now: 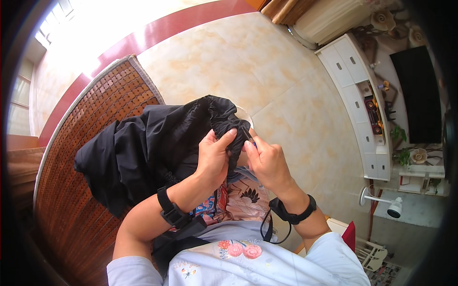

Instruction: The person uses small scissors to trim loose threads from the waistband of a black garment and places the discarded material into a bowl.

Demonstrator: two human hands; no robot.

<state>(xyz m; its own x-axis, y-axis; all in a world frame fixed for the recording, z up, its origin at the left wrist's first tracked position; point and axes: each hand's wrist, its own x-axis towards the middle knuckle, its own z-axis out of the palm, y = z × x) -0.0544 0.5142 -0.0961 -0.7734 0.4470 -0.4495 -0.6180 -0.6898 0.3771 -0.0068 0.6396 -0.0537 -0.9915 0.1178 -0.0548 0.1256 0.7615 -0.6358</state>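
Observation:
A black cloth garment [138, 143] with gathered, puckered seams lies bunched over my lap and spreads to the left. My left hand [213, 155] is closed on its gathered edge, thumb on top of the cloth. Close beside it, my right hand [268, 164] pinches a thin dark tool [247, 133] with a bit of blue near the fingers. The tool's tip meets the bunched cloth; its exact kind is too small to make out. Both hands are nearly together at the garment's right end, and the fingers under the fabric are hidden.
At my left is a seat covered by a brown beaded mat [109, 97]. Pale tiled floor [305, 109] stretches ahead. To the right stand a white cabinet [355, 102], a black television [417, 95] and a white camera-like device on an arm [394, 208].

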